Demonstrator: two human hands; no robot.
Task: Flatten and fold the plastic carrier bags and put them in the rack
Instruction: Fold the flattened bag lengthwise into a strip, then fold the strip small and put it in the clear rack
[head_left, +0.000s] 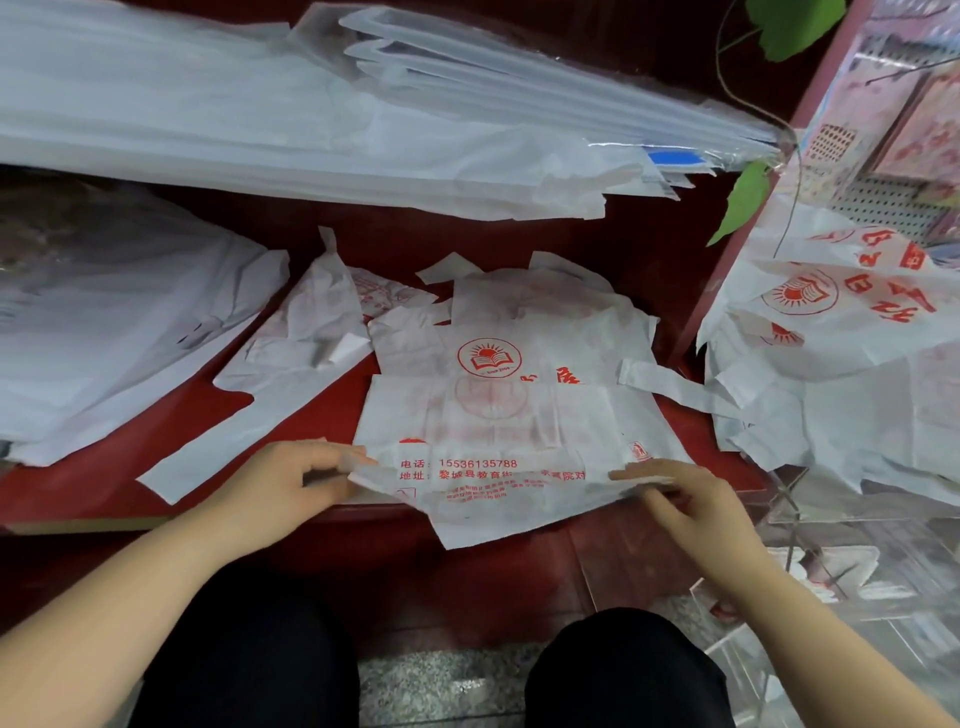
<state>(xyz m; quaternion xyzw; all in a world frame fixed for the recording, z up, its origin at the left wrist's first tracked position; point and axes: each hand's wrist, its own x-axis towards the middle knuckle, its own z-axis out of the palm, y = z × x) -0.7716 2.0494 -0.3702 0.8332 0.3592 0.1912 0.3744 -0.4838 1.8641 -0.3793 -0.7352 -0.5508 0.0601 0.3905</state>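
Folding is the step in hand. One white carrier bag (498, 415) with red print lies spread on the red table (93, 493) at lower centre of the frame. Its near edge overhangs the table edge toward the person's knees.

Hand state:
- The left hand (291, 483) pinches the left end of that near edge, thumb and fingers curled onto the plastic.
- The right hand (685, 499) holds the right end of the same edge, fingers laid along the top. The thumb is hidden, so the exact grip cannot be told.
- The two hands are set apart by the width of the bag.

The body of the bag looks largely flattened, though creases remain, and one handle strip trails off to the right. The near edge appears slightly raised and doubled, which suggests the start of a fold away from the person.

Next move, as a judgement:
1. Carry both ends up the frame together and at equal pace, so the fold line runs square.
2. Press the crease flat.
3. Tuck the handles in before folding further.

Unfolded stock is plentiful: a crumpled bag (311, 332) at centre left and a pile of loose bags (831, 338) at right. A clear-walled holder (789, 514) at lower right is probably the rack.
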